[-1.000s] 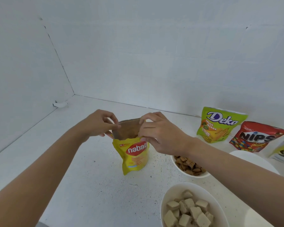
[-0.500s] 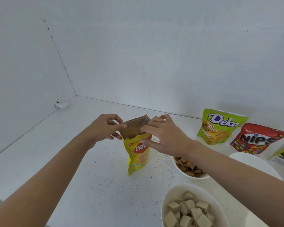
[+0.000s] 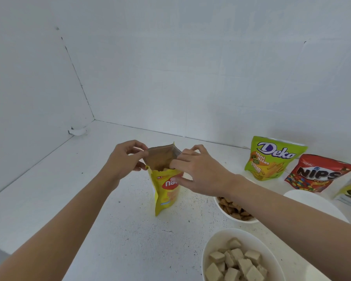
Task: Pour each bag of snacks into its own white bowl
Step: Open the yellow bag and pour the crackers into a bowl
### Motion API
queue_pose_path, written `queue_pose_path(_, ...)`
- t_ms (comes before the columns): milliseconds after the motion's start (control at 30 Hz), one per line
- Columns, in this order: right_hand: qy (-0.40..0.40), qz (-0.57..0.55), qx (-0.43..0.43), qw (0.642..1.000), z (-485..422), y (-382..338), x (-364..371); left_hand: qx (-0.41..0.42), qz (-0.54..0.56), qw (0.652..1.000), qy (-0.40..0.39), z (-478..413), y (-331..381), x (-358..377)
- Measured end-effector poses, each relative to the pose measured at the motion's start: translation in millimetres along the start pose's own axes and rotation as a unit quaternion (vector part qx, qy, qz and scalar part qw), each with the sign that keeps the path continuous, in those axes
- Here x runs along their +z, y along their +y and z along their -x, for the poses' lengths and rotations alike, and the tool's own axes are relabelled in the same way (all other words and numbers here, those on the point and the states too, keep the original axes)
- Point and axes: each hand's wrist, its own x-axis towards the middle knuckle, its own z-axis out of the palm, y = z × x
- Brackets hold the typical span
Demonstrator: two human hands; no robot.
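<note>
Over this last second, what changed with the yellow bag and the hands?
The yellow bag has turned partly edge-on and its mouth is pulled wider open. The left hand and right hand pinch its top edges as before. The Deka bag, Nips bag, bowl of brown snacks and bowl of pale cubes stayed put.

Single head-worn wide-angle view, facing forward and down, near the table point(image 3: 55, 185), toward the wall corner point(image 3: 94, 119), edges seemingly warped.
</note>
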Motion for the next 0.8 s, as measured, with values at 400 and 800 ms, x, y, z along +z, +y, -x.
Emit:
queue_pose_path(400,-0.013,0.045,-0.089,0.995,-33.4,-32.9,9.6,0.001,0.089,0.995,-0.052,61.6,-86.8,31.1)
queue_pose_path(800,0.059,-0.035,0.034,0.997,-75.0,-48.6,-11.6,0.081,0.073,0.993,-0.046,51.2,-86.8,31.7)
